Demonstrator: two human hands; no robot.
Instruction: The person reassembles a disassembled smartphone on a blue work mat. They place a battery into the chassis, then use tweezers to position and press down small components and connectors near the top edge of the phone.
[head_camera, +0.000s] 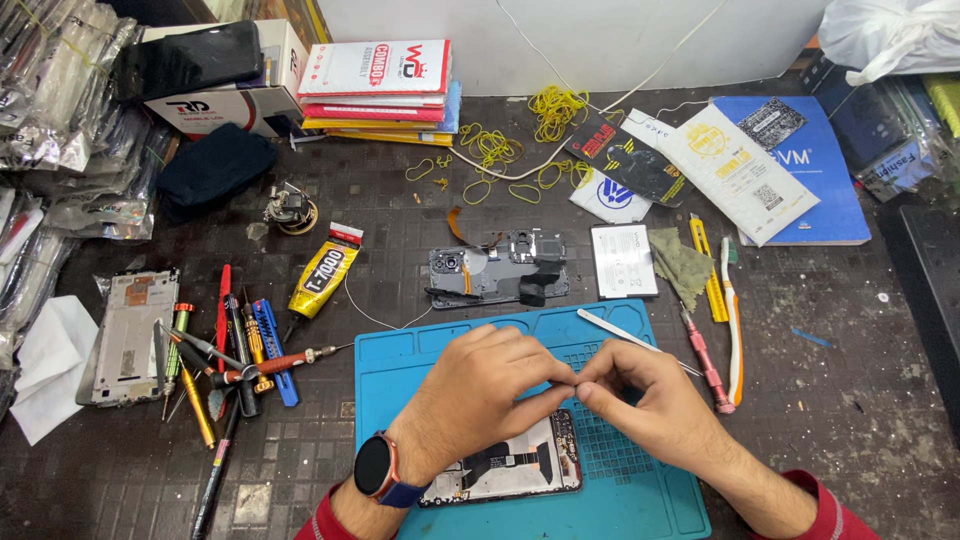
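Your left hand (480, 385) and right hand (640, 400) meet fingertip to fingertip over a blue repair mat (640, 500) on the dark tabletop (860, 400). Each grip is pinched shut; whatever sits between the fingertips is too small to tell. A dark smartwatch (375, 467) rides your left wrist, and red sleeves show at both forearms.

Directly beneath your left hand, on the mat, lies an opened phone (520, 465), its inner side up, partly covered by your wrist. Just beyond the mat's far edge rests a dark phone back cover (498, 272) with a camera module, and beside it to the right a white phone battery (623, 260) next to a green cloth (682, 265).

A white spudger (625, 332) lies across the mat's far right corner. To the left, screwdrivers and tweezers (225, 350) lie scattered by a bare phone frame (128, 335) and a yellow glue tube (322, 280). Yellow rubber bands (500, 150) lie strewn at the far side, near stacked boxes (380, 90).
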